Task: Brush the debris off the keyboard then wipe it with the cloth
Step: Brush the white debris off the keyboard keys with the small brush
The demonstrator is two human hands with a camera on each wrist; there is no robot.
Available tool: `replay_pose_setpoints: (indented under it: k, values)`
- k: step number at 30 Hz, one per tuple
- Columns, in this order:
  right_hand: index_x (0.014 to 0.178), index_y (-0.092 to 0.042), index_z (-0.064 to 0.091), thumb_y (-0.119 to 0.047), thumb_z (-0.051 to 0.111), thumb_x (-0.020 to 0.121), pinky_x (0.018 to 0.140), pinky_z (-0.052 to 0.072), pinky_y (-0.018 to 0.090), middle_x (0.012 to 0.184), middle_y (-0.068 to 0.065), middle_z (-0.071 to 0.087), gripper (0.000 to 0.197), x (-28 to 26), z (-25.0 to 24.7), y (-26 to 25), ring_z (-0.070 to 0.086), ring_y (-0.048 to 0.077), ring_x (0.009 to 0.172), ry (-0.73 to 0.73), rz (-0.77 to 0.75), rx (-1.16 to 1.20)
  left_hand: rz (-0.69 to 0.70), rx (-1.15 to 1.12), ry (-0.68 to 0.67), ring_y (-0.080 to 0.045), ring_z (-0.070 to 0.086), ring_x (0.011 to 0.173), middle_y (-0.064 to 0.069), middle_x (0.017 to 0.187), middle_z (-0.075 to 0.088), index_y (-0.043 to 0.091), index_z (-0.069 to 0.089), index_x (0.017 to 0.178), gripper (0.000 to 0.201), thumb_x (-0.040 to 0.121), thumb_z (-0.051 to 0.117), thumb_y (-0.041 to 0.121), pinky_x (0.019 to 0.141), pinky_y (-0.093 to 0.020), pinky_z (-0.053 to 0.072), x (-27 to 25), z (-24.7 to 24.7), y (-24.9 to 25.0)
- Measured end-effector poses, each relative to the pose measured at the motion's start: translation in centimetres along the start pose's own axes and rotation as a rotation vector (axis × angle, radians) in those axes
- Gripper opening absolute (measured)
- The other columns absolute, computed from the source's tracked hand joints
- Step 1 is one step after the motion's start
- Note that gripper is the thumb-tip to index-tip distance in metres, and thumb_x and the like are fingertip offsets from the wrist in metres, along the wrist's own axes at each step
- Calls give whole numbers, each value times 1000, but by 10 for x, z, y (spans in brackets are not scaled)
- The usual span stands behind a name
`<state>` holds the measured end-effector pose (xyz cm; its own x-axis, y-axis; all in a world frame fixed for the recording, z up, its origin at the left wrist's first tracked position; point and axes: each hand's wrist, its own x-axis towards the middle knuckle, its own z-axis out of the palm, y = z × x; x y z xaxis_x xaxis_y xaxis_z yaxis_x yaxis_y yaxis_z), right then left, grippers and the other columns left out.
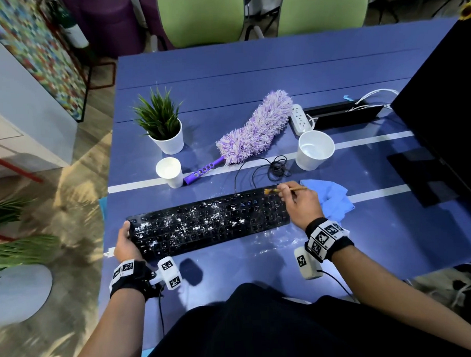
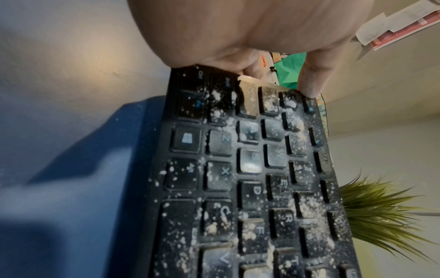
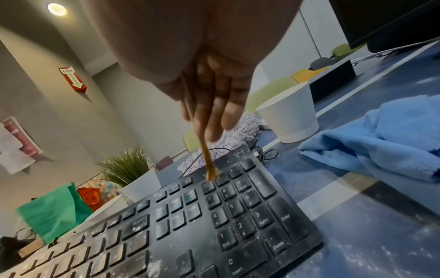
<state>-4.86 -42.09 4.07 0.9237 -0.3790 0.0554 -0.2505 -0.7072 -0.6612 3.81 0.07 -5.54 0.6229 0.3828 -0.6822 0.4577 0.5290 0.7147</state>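
A black keyboard [image 1: 209, 222] lies on the blue table [image 1: 252, 71], its left and middle keys speckled with white powder [image 2: 295, 122]; the number pad [image 3: 238, 203] looks mostly clean. My left hand [image 1: 127, 242] grips the keyboard's left end, thumb on the top corner. My right hand [image 1: 299, 202] pinches a thin wooden brush [image 1: 285, 189]. Its orange bristles [image 3: 210, 174] touch the top row of the number pad. A crumpled blue cloth [image 1: 334, 199] lies just right of the keyboard, behind my right hand.
Behind the keyboard stand a small paper cup [image 1: 170, 171], a potted plant [image 1: 163, 124], a purple duster [image 1: 251, 129], a larger white cup [image 1: 314, 149] and a coiled black cable [image 1: 274, 166]. A dark monitor [image 1: 445, 104] rises at the right. Powder dusts the table [image 1: 279, 238] near the keyboard's right front.
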Motion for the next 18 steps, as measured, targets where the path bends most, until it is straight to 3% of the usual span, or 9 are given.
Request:
replay_pose_setpoints:
  k: [3, 7, 9, 11, 14, 18]
  values:
    - [82, -18, 71, -53, 37, 90, 77, 57, 38, 73, 5, 73, 50, 0, 5, 2, 69, 24, 73, -167, 73, -44, 2, -19, 22, -33, 66, 99, -12, 111, 69, 9, 71, 116, 93, 38, 89, 56, 88, -48, 56, 3, -2, 1]
    - [93, -20, 69, -51, 33, 95, 76, 54, 34, 78, 5, 73, 47, -8, 2, 2, 67, 22, 77, -79, 50, -46, 10, -5, 26, -34, 68, 104, -11, 119, 70, 10, 72, 116, 96, 36, 89, 59, 94, -53, 53, 6, -4, 0]
    - [85, -19, 69, -60, 27, 86, 76, 56, 38, 72, 3, 73, 59, -9, 4, 3, 69, 23, 75, -159, 56, -50, -3, -12, 13, -32, 67, 97, -11, 113, 70, 10, 73, 113, 89, 38, 89, 57, 90, -49, 55, 5, -4, 0]
    - [81, -18, 70, -58, 31, 87, 76, 56, 39, 69, 1, 72, 55, -13, 8, 9, 69, 22, 74, -226, 86, -69, -18, -16, -5, -31, 67, 94, -9, 108, 69, 13, 73, 106, 82, 39, 89, 56, 86, -47, 56, 5, -3, 0]
    - [83, -19, 69, -47, 38, 92, 75, 56, 39, 70, 2, 72, 43, -20, 5, 12, 69, 25, 75, -161, 104, -50, -5, -15, -44, -30, 65, 94, -9, 107, 67, 14, 71, 104, 78, 41, 89, 55, 86, -45, 55, 1, 0, 1]
    - [80, -10, 67, -44, 36, 95, 70, 55, 38, 69, 12, 69, 48, -21, 1, 19, 66, 34, 74, -74, 147, -140, -16, -8, -36, -32, 67, 93, -10, 107, 70, 13, 74, 104, 71, 47, 87, 53, 90, -50, 54, -1, 0, 2]
